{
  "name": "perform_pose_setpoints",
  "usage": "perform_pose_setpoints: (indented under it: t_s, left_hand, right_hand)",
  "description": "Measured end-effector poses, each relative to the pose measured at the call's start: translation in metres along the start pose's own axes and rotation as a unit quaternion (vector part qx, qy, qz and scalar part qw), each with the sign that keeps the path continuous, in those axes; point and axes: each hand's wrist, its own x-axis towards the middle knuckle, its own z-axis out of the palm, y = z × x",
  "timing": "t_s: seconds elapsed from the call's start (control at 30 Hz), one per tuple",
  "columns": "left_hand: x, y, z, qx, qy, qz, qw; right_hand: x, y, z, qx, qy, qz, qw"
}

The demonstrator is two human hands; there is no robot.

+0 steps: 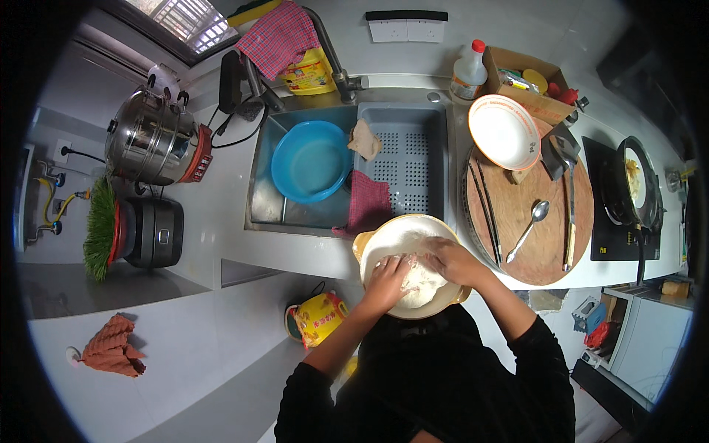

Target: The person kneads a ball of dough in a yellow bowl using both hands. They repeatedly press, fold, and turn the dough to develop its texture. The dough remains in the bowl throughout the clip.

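Note:
A cream-coloured bowl (407,226) with yellow side handles sits low in front of my body, at the counter's front edge. Inside it lies a lump of pale dough (421,288), with loose flour dusting the wall. My left hand (389,281) grips the dough's left side, fingers bent over its top; a ring shows on one finger. From the right, my right hand (455,262) reaches in with its fingers curled against the dough's upper edge. Those right fingertips are partly hidden, and flour whitens them.
Behind the bowl is a steel sink with a blue basin (311,160), a grey drain basket (421,160) and a red cloth (370,200). Rightward, a round wooden board (520,221) carries chopsticks, a spoon (529,230), a spatula and a white bowl (504,133). A frying pan (631,183) stands beyond.

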Motion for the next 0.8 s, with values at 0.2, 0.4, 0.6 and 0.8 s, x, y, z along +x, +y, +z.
perform_pose_setpoints:
  t_s: [0.2,0.4,0.6,0.8]
  left_hand:
    - [0.005,0.008,-0.013,0.053,0.006,-0.011,0.999]
    - [-0.018,-0.014,-0.015,0.03,0.034,-0.036,0.998]
    - [-0.038,-0.055,0.028,-0.084,0.211,-0.002,0.974]
    - [-0.052,-0.069,0.038,-0.064,0.225,0.026,0.972]
  right_hand:
    - [0.052,0.003,0.043,0.221,0.089,0.125,0.963]
    - [0.079,-0.049,0.05,0.493,0.102,0.217,0.836]
    - [0.086,-0.044,0.092,0.467,0.11,0.191,0.857]
    - [0.074,-0.063,0.1,0.302,0.041,0.13,0.943]
